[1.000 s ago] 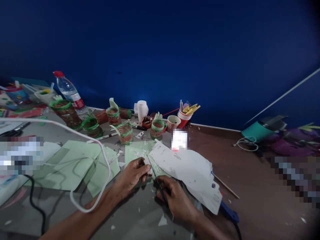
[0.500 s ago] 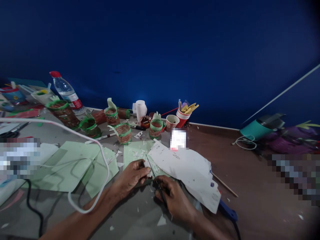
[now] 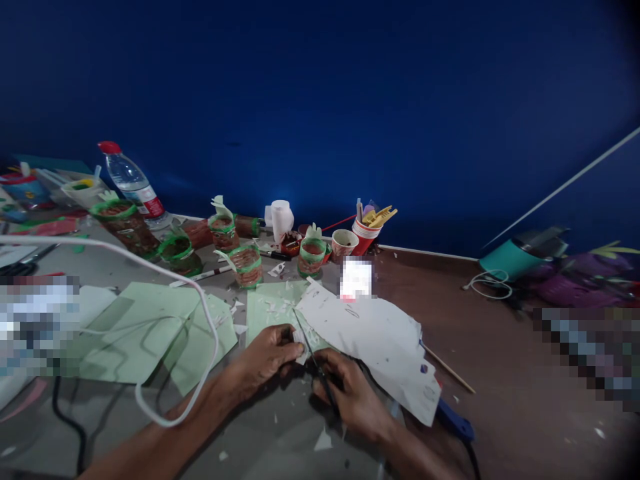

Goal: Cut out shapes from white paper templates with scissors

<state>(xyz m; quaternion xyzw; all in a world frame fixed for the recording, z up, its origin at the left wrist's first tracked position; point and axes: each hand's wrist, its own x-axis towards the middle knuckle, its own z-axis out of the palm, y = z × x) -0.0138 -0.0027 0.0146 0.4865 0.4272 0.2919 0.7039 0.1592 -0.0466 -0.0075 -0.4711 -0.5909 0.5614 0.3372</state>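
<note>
My left hand pinches a small piece of white paper between thumb and fingers. Dark scissors are gripped in my right hand, their thin blades pointing up and away alongside that paper. Whether the blades touch it, I cannot tell. Under and beyond the hands lies a light green sheet strewn with tiny white scraps. A large white sheet with small drawn shapes, its edge irregular, reaches close to my right hand.
Several brown cups with green rims, one a small cup, stand along the back. A water bottle leans at the left. A white cable loops over my left forearm. A wooden stick and blue tool lie right.
Both hands have shifted very slightly; the left hand and the white paper sit a little lower and further right. The grip on paper and scissors is the same.
</note>
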